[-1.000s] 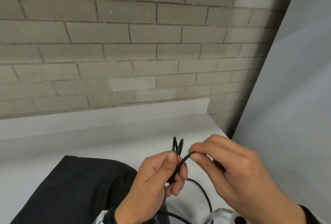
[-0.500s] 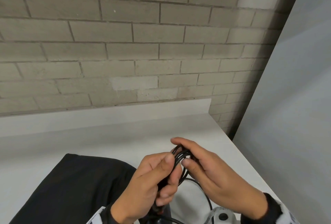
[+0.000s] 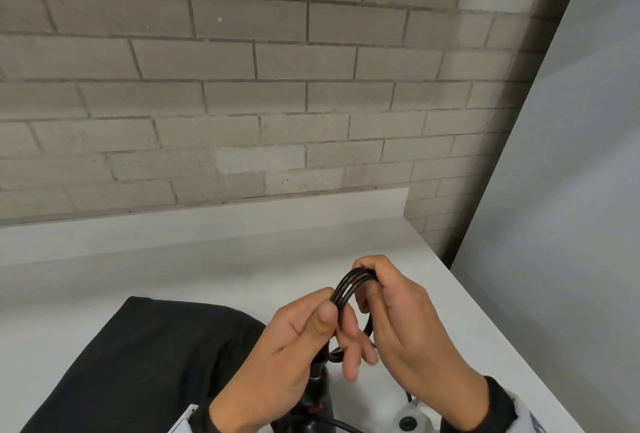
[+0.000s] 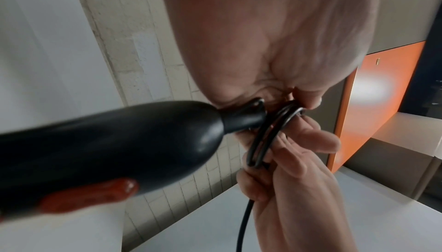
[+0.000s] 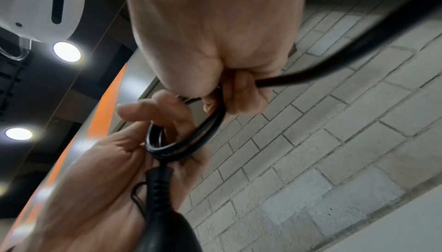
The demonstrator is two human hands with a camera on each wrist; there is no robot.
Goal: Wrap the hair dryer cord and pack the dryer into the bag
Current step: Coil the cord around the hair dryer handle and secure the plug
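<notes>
Folding another loop, my right hand [image 3: 408,321] now clamps the cord [image 3: 349,288] coils beside my left hand [image 3: 291,356], which pinches them above the bag [image 3: 138,363]; wrapping continues.

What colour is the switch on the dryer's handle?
Red, on the black dryer; the switch shows best in the left wrist view.

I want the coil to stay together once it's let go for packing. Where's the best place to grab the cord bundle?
Probably pinch across all the loops of the cord at the arched top, coming from above with the right hand. The strands lie side by side there, while the left hand holds the end nearer the dryer.
</notes>
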